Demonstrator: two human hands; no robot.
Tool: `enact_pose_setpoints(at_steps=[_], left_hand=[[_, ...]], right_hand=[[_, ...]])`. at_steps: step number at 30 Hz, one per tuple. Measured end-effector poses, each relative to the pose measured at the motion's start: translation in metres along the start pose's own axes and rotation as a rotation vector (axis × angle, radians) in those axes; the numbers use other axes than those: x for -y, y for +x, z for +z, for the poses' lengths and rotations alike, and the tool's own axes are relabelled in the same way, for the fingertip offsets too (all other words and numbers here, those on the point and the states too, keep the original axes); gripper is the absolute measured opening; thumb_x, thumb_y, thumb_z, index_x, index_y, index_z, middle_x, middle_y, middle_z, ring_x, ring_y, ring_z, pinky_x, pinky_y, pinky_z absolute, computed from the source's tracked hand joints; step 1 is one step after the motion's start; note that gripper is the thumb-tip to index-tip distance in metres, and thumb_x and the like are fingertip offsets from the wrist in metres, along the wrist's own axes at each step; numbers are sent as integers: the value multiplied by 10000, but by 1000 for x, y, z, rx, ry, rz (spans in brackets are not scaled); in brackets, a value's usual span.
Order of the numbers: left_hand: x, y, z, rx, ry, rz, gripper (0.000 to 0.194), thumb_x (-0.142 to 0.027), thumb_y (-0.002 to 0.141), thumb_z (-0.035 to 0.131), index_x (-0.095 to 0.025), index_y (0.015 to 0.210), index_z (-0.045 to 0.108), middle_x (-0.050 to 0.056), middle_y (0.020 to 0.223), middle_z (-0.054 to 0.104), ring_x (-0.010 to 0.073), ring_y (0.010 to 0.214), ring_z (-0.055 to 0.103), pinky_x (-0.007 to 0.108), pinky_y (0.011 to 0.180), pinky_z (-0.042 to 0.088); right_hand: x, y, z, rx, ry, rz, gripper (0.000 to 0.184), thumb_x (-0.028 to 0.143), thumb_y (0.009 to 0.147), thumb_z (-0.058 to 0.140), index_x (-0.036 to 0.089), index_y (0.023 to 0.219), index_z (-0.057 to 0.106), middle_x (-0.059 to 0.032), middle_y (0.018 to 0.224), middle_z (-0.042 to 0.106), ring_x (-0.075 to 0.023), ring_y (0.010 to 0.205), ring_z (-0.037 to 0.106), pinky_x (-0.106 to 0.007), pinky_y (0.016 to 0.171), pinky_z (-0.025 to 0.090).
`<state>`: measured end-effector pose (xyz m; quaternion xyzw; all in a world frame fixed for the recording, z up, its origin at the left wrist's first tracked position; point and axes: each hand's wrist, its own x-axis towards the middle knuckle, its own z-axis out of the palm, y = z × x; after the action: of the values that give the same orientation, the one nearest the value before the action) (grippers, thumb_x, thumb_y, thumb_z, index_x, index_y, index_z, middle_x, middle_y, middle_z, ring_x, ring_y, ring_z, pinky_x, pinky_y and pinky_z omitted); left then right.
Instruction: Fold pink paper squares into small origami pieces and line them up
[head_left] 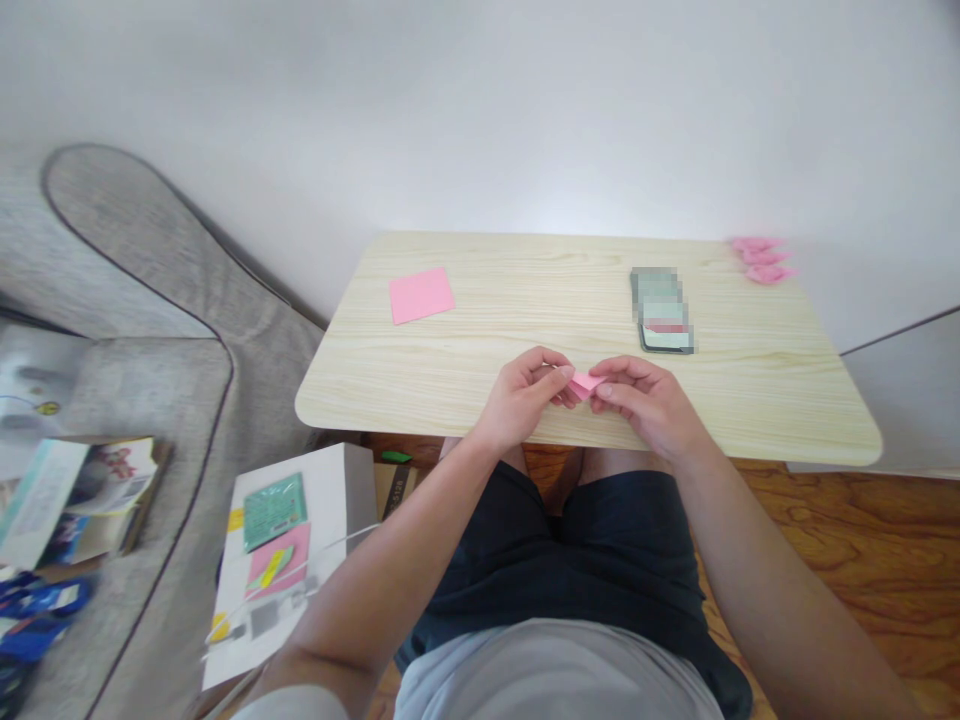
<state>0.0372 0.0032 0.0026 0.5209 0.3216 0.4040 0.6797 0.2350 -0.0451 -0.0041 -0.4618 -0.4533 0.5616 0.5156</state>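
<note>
A small folded piece of pink paper point(585, 384) is held above the front part of the table, between both hands. My left hand point(529, 392) pinches its left end between thumb and fingers. The right end is gripped by my right hand point(642, 398), thumb on the near side. Fingers hide much of the paper, so its full shape cannot be made out. Farther back on the left lies a flat pink sheet or stack of paper point(421, 296). Several folded pink paper pieces point(762, 260) sit at the back right corner.
A phone point(663, 310), its screen blurred, lies on the pale wooden table point(517, 290) right of centre. Left of my legs, a white box point(330, 500) carries a green packet point(275, 511), pink paper and cables. A grey sofa point(172, 400) with books stands farther left.
</note>
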Motion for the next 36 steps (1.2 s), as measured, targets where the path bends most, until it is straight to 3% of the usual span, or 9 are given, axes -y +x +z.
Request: enact_pose_setpoints(at_steps=[10,16,21,25,28,30,33,36], left_hand=[[2,-1,-1,49,59,20,303,-422,919,735,-159,1019,623,13,695,722,136,648,689,257,677,529],[0,-4,-4,78,68,45,290,-370,915,753,-179,1077,607,-24,642,667,104,600,611,213,613,453],[1,-5,-6,127,-22,77,270,-366,880,791,-163,1008,669,28,856,706,125,774,654,257,751,502],[2,-6,-8,183,-78,71,358,-295,794,871,-174,1067,674,44,977,704,143,861,662,272,796,495],[3,-5,-8,158,-86,75,331,-288,793,868,-172,1041,682,42,962,700,146,873,660,275,806,492],[3,-4,-8,130,-90,87,295,-292,803,857,-169,1012,689,41,943,703,148,877,667,278,823,496],[2,-3,-9,95,-84,90,254,-287,816,843,-165,987,701,28,902,704,130,835,663,264,814,492],[1,-3,-10,86,-101,78,222,-293,849,816,-161,993,711,24,893,703,113,803,655,248,794,488]], right_hand=[[5,1,7,-23,-120,34,344,546,855,796,206,847,745,-21,777,745,-151,684,669,-283,664,549],[7,1,11,-9,-192,36,466,617,910,704,204,695,674,-8,617,669,-139,561,594,-270,546,469],[5,2,11,-31,-189,42,477,632,903,703,209,686,668,-11,593,655,-142,532,569,-277,525,452],[3,3,10,-32,-86,68,433,584,917,710,210,702,680,-14,623,657,-142,556,589,-274,538,472],[3,3,11,-16,-30,83,375,572,913,718,210,816,724,-20,679,686,-144,585,617,-276,562,505],[4,2,11,-14,5,77,357,557,909,728,233,1058,747,-18,757,722,-144,611,637,-278,588,530],[4,0,9,-3,42,55,513,510,902,747,297,1360,656,0,842,739,-148,674,668,-292,656,567],[3,-2,4,37,57,41,440,446,886,775,284,1291,717,-29,993,767,-165,789,706,-317,749,587]])
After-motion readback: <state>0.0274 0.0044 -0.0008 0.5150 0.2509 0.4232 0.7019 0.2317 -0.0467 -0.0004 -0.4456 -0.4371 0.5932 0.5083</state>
